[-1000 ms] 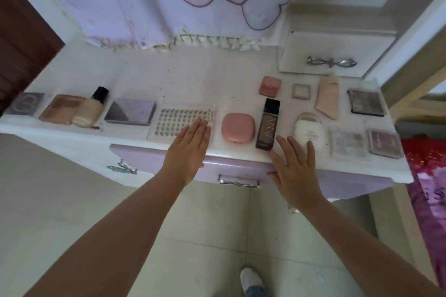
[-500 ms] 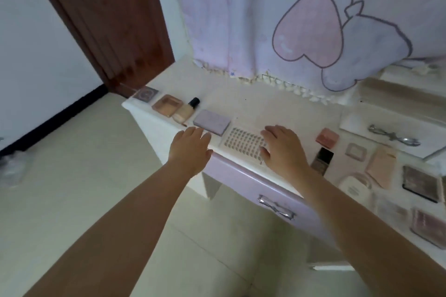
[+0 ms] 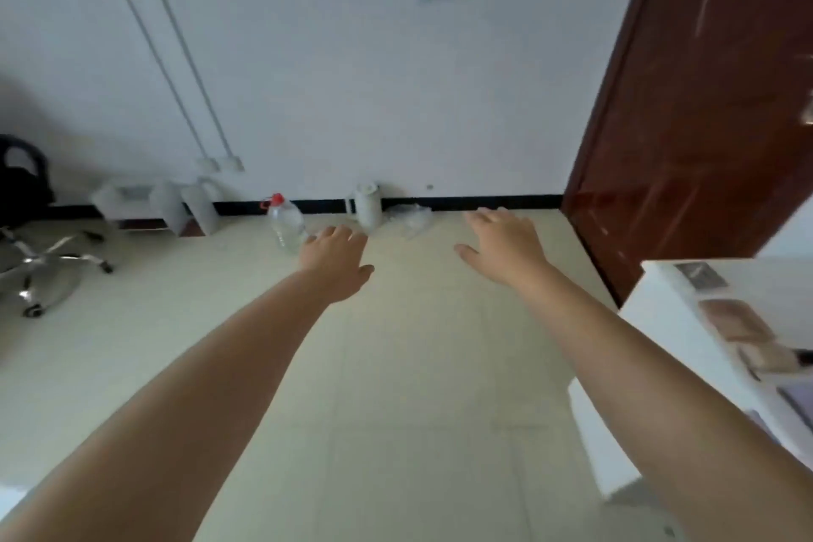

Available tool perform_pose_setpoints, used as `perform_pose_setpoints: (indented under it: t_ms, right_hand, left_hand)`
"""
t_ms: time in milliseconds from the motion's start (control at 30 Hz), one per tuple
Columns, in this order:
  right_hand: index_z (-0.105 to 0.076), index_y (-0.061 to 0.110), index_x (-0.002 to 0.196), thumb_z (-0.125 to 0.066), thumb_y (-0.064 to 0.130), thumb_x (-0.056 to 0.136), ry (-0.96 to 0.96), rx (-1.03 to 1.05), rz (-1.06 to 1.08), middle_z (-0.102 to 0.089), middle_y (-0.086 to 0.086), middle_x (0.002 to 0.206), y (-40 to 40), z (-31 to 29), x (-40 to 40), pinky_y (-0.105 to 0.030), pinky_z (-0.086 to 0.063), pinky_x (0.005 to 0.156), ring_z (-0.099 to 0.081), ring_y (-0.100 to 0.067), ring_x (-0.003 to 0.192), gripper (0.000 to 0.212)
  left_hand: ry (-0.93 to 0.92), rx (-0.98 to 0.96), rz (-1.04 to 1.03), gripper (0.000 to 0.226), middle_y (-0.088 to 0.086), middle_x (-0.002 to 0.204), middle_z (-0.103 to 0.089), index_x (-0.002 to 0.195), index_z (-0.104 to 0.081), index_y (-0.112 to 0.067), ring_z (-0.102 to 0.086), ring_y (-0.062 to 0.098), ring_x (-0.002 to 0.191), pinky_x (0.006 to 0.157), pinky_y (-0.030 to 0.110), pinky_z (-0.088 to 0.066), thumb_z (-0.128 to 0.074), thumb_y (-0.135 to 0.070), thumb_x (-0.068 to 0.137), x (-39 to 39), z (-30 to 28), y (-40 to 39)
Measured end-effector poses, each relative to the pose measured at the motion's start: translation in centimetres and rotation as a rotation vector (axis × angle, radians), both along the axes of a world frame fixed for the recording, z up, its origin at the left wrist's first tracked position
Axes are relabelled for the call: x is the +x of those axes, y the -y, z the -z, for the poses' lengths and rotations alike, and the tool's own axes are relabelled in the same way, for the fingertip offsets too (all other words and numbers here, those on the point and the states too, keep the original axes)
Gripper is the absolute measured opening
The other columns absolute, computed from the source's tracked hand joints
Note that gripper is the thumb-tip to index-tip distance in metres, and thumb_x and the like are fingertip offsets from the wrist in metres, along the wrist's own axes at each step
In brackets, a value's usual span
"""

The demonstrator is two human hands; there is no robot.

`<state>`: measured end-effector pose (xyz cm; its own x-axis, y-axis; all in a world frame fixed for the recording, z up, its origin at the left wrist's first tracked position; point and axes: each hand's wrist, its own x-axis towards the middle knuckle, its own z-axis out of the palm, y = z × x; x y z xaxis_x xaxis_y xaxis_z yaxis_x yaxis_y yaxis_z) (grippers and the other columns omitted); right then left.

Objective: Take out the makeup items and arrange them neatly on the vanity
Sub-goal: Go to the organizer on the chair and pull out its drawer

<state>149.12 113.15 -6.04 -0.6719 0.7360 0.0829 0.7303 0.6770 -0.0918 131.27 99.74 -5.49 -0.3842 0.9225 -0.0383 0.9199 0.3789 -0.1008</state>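
Left hand (image 3: pixel 336 262), right hand (image 3: pixel 506 249): fingers spread, empty | makeup items (image 3: pixel 739 323) on desk (image 3: pixel 651 312) at 3 o'clock | light, brittle compacts (pinch edges)

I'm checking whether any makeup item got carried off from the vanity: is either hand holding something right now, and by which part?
Nothing is held. The left hand and the right hand are both open and empty, stretched out over the floor.

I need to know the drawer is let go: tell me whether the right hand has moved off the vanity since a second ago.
Yes. The right hand has left the vanity, which now sits at the right edge, and hangs open over the floor, left of it.
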Motion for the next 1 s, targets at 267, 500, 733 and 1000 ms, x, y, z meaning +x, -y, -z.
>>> perform_pose_setpoints:
  t_ms: [267,500,733,1000]
  right_hand:
    - [-0.019,0.026,0.144,-0.038,0.049,0.091,0.032,-0.006,-0.542,-0.016,-0.002,0.154,18.0,-2.5,-29.7,-0.052,-0.014,0.113,-0.009,-0.029,0.142,0.061]
    - [-0.016,0.029,0.145,-0.036,0.052,0.091,0.079,-0.038,-0.918,-0.008,0.000,0.156,35.1,-3.4,-46.8,-0.053,-0.003,0.114,0.000,-0.028,0.144,0.062]
    - [-0.012,0.032,0.146,-0.033,0.053,0.092,0.081,-0.022,-1.201,-0.002,0.001,0.157,46.4,-5.2,-64.2,-0.053,-0.003,0.114,0.003,-0.027,0.144,0.061]
    - [-0.011,0.030,0.146,-0.034,0.051,0.094,0.066,-0.055,-1.353,-0.003,-0.001,0.157,53.7,-8.1,-85.5,-0.051,-0.004,0.115,0.003,-0.026,0.145,0.061]
  left_hand:
    - [-0.054,0.101,-0.505,0.054,0.005,0.144,-0.033,0.138,-0.032,-0.015,-0.025,0.026,0.136,0.108,0.039,-0.027,-0.043,-0.043,0.093,-19.2,-3.3,22.7]
    - [-0.070,0.118,-0.903,0.054,0.005,0.142,-0.035,0.137,-0.033,-0.017,-0.024,0.026,0.136,0.108,0.039,-0.026,-0.043,-0.045,0.092,-29.1,-3.2,40.3]
    - [-0.148,0.063,-1.202,0.055,0.006,0.146,-0.030,0.140,-0.028,-0.017,-0.016,0.027,0.141,0.111,0.040,-0.023,-0.041,-0.044,0.093,-41.5,-4.5,53.1]
    - [-0.119,0.090,-1.446,0.055,0.007,0.145,-0.030,0.139,-0.029,-0.016,-0.019,0.026,0.138,0.109,0.037,-0.026,-0.041,-0.045,0.093,-60.5,-7.5,60.0]
